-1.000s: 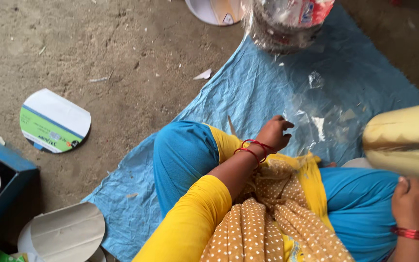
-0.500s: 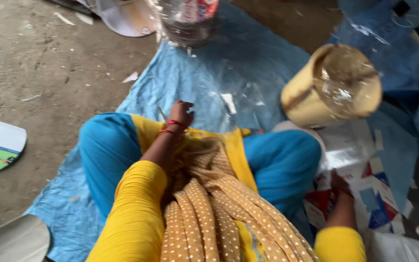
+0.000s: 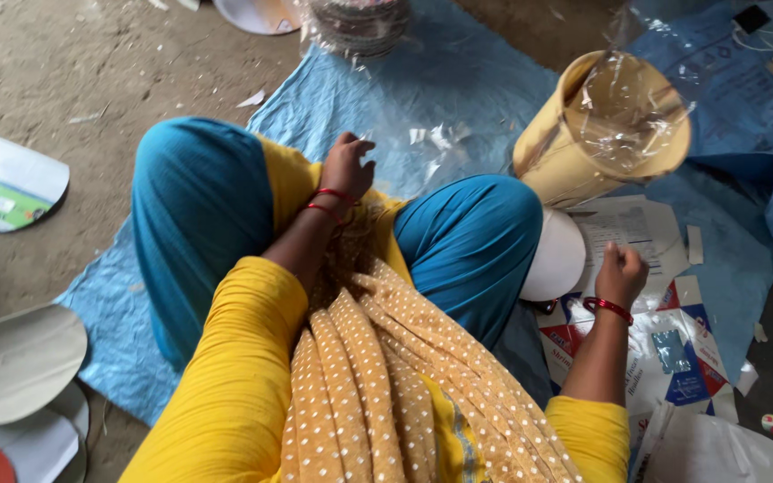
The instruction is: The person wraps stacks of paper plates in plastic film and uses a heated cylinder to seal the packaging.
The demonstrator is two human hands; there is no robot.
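Sitting cross-legged on a blue tarp (image 3: pixel 458 80), the person is keeping the right hand (image 3: pixel 621 270) curled into a loose fist over printed cardboard sheets (image 3: pixel 664 340), just beside a white paper disc (image 3: pixel 555 255); whether it is pinching anything, I cannot tell. A tan stack of plates in clear plastic wrap (image 3: pixel 603 127) is lying tilted on its side just beyond that hand. The left hand (image 3: pixel 347 166) is resting half-curled and holding nothing at the lap, between the blue-clad knees.
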